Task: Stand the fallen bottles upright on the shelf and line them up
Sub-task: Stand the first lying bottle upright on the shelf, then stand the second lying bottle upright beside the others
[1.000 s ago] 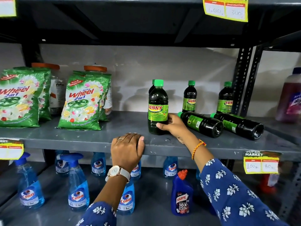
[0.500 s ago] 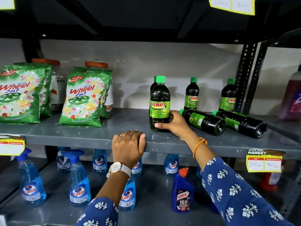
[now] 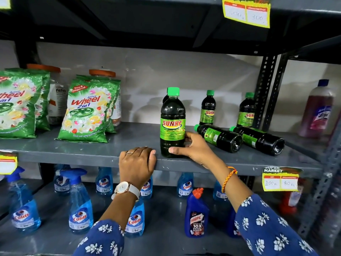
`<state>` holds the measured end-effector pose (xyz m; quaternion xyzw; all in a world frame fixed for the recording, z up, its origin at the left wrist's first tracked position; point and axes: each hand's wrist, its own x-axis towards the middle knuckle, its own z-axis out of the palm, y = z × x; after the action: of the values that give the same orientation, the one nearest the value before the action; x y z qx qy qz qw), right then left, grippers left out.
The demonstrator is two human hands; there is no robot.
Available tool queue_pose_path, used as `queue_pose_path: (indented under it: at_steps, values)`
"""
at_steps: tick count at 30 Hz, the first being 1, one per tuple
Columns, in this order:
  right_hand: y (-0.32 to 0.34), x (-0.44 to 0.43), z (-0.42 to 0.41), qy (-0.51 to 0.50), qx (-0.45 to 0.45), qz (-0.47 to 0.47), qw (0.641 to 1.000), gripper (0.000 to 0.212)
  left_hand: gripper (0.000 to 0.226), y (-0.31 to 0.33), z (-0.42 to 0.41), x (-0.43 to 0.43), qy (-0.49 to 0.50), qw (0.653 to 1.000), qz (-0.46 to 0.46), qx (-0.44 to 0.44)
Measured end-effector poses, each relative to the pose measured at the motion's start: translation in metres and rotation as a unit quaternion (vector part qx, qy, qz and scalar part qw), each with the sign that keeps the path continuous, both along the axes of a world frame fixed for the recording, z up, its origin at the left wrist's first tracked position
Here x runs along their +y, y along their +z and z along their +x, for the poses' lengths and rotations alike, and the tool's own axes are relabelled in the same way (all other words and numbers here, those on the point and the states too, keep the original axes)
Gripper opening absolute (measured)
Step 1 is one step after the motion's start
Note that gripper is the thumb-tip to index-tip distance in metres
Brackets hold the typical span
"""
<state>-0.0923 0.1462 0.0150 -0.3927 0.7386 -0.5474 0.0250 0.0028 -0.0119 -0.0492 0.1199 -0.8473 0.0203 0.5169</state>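
A dark Sunny bottle (image 3: 172, 115) with a green cap stands upright near the front of the grey shelf (image 3: 92, 154). My right hand (image 3: 193, 147) wraps its lower part from the right. Another bottle is partly hidden right behind it. Two more Sunny bottles stand upright at the back, one (image 3: 208, 108) in the middle and one (image 3: 246, 110) by the post. Two fallen bottles lie on their sides to the right, the nearer (image 3: 220, 137) and the farther (image 3: 258, 140), caps pointing left. My left hand (image 3: 137, 163) rests curled over the shelf's front edge.
Green Wheel detergent bags (image 3: 88, 111) and orange-lidded jars stand on the left of the shelf. A pink-liquid bottle (image 3: 319, 111) stands far right past the black posts (image 3: 265, 91). Below are blue Colin spray bottles (image 3: 80, 207) and a Harpic bottle (image 3: 196, 215).
The right hand keeps hold of the upright bottle, which has shifted slightly toward the shelf's front. The left hand stays on the edge. The view has drifted a little.
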Motion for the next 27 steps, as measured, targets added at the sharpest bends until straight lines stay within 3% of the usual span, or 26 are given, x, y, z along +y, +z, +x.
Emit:
queue_pose_path:
  at_steps: [7, 11, 13, 15, 19, 24, 27]
  values:
    - [0.001, 0.004, 0.007, -0.01, 0.015, 0.007, 1.0, 0.054, 0.042, -0.003, -0.001, -0.001, -0.003, 1.0, 0.006, -0.009]
    - [0.002, 0.009, 0.009, 0.017, -0.003, 0.024, 1.0, 0.048, 0.043, -0.008, -0.003, 0.0, -0.011, 0.998, 0.046, 0.047]
    - [0.009, 0.022, 0.003, -0.001, -0.019, 0.018, 1.0, 0.068, 0.042, -0.013, -0.003, 0.013, -0.037, 0.992, 0.049, 0.112]
    - [0.02, 0.042, -0.009, -0.076, 0.009, 0.0, 0.997, 0.08, 0.041, -0.011, -0.003, 0.043, -0.088, 0.985, -0.005, 0.147]
    - [0.05, 0.084, -0.035, -0.226, 0.129, 0.001, 0.965, 0.05, 0.041, 0.01, -0.027, 0.113, -0.193, 0.976, -0.087, 0.058]
    - [0.063, 0.096, -0.057, -0.271, 0.201, 0.172, 0.926, 0.045, 0.039, 0.021, -0.067, 0.143, -0.099, 0.99, -0.056, -0.082]
    - [0.058, 0.085, -0.067, -0.274, 0.233, 0.25, 0.899, 0.051, 0.044, 0.02, -0.072, 0.137, -0.044, 0.992, -0.052, -0.105]
